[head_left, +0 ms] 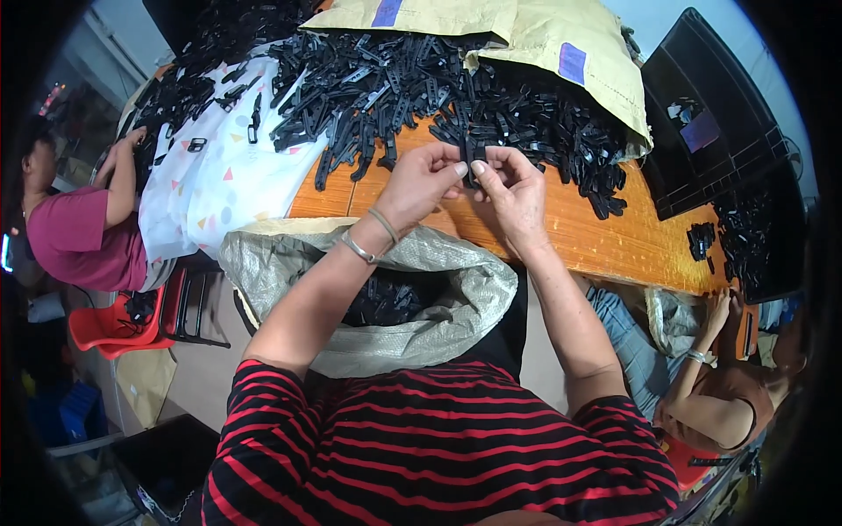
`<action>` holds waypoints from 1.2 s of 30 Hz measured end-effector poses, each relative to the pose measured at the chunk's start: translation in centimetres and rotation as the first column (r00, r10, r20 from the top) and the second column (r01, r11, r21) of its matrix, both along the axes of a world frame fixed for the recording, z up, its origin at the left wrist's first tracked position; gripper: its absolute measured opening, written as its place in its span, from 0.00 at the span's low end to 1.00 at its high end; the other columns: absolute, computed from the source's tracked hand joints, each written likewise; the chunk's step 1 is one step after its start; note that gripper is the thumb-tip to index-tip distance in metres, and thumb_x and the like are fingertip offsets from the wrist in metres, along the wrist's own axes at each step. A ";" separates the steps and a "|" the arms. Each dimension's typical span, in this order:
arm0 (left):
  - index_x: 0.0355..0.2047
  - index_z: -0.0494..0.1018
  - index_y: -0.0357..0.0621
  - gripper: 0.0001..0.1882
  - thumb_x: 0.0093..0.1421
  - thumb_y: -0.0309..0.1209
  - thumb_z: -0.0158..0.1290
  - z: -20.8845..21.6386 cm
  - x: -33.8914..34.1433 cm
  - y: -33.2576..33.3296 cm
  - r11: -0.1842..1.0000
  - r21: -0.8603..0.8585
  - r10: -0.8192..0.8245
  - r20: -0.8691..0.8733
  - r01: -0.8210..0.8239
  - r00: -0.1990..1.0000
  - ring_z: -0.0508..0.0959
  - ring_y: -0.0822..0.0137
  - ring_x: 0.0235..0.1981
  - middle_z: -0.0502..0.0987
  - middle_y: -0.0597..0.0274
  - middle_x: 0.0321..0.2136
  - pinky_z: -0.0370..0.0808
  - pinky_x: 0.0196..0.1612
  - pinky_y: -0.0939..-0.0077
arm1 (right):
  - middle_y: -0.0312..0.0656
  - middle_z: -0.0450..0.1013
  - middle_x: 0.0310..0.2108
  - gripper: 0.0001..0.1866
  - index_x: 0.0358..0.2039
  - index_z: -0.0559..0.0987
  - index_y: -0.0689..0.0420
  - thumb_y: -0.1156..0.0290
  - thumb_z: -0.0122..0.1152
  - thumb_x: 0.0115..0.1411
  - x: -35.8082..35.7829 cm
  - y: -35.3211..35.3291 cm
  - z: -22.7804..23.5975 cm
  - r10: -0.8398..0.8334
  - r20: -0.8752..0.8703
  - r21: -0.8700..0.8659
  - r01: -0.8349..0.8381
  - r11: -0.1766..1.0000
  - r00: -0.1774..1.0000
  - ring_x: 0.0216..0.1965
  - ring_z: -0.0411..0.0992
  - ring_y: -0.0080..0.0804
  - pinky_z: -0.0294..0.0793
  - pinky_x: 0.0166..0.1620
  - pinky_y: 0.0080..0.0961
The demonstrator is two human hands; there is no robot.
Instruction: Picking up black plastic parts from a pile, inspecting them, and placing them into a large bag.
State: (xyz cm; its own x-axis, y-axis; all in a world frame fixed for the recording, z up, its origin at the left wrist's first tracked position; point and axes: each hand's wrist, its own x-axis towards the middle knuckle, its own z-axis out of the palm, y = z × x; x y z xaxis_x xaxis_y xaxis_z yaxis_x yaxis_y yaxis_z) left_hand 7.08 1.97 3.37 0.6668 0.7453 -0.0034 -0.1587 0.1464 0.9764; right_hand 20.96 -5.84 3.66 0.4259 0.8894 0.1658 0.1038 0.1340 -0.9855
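Note:
My left hand [419,186] and my right hand [517,197] meet just above the near edge of the table. Between them they pinch a narrow black plastic piece [469,156], held upright with both thumbs on it. Its exact kind is too small to make out. Just beyond my fingers, a large heap of similar long black plastic pieces [373,96] covers the wooden table [412,140]. Below my forearms an open woven sack [395,349] rests against my lap, with more black pieces [386,298] inside.
Yellowish paper sacks [561,31] lie over the heap. A patterned white sheet [237,167] hangs off the table at left, near a seated person [83,228]. At right are a black crate [710,123] and another person [719,399]. A red chair [114,329] stands lower left.

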 end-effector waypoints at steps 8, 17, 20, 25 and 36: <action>0.42 0.77 0.34 0.13 0.63 0.32 0.53 1.8 -1.4 -0.5 0.942 0.320 -0.056 -0.132 0.096 0.990 0.75 0.81 0.29 0.79 0.66 0.32 0.72 0.30 0.86 | 0.32 0.72 0.28 0.11 0.41 0.77 0.65 0.77 0.64 0.58 -0.5 -0.7 0.3 -0.008 0.180 0.076 -0.006 0.997 0.984 0.25 0.70 0.13 0.71 0.29 0.13; 0.48 0.73 0.35 0.13 0.63 0.25 0.54 0.6 -1.8 -0.3 0.986 0.146 -0.081 0.004 0.080 0.997 0.75 0.79 0.36 0.77 0.65 0.38 0.74 0.38 0.85 | 0.34 0.74 0.31 0.12 0.44 0.77 0.65 0.79 0.61 0.60 0.3 -1.4 0.7 0.130 0.184 0.032 -0.138 0.990 0.974 0.27 0.72 0.14 0.72 0.31 0.13; 0.49 0.71 0.33 0.14 0.62 0.21 0.52 0.8 -1.9 -0.4 0.998 0.067 -0.006 0.034 0.004 0.999 0.77 0.77 0.37 0.77 0.63 0.38 0.76 0.39 0.83 | 0.34 0.73 0.32 0.11 0.44 0.77 0.66 0.80 0.60 0.60 0.3 -1.4 1.1 0.094 0.249 0.025 -0.103 0.994 0.964 0.26 0.71 0.14 0.72 0.31 0.12; 0.49 0.70 0.33 0.14 0.62 0.20 0.51 1.0 -1.8 -0.6 0.994 0.106 0.013 0.041 -0.018 0.999 0.78 0.76 0.37 0.78 0.62 0.38 0.77 0.40 0.82 | 0.34 0.69 0.33 0.10 0.41 0.79 0.65 0.80 0.63 0.58 -0.3 -1.4 0.9 0.047 0.387 0.080 -0.084 0.993 0.921 0.25 0.70 0.13 0.69 0.29 0.12; 0.51 0.69 0.31 0.17 0.61 0.21 0.53 0.9 -1.7 -1.9 0.933 0.328 0.159 -0.014 -0.146 0.987 0.76 0.77 0.42 0.77 0.62 0.42 0.74 0.44 0.84 | 0.36 0.71 0.29 0.09 0.35 0.80 0.63 0.79 0.68 0.52 -1.3 -1.6 0.4 -0.074 0.485 0.131 0.011 0.991 0.871 0.21 0.69 0.15 0.69 0.26 0.15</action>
State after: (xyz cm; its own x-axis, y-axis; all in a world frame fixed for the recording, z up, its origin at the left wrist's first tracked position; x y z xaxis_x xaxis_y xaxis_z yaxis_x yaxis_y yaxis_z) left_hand 5.41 0.03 4.26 0.5491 0.8028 0.2323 -0.1147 -0.2030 0.9724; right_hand 19.65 -7.42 4.08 0.2998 0.8322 0.4664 0.5753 0.2323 -0.7842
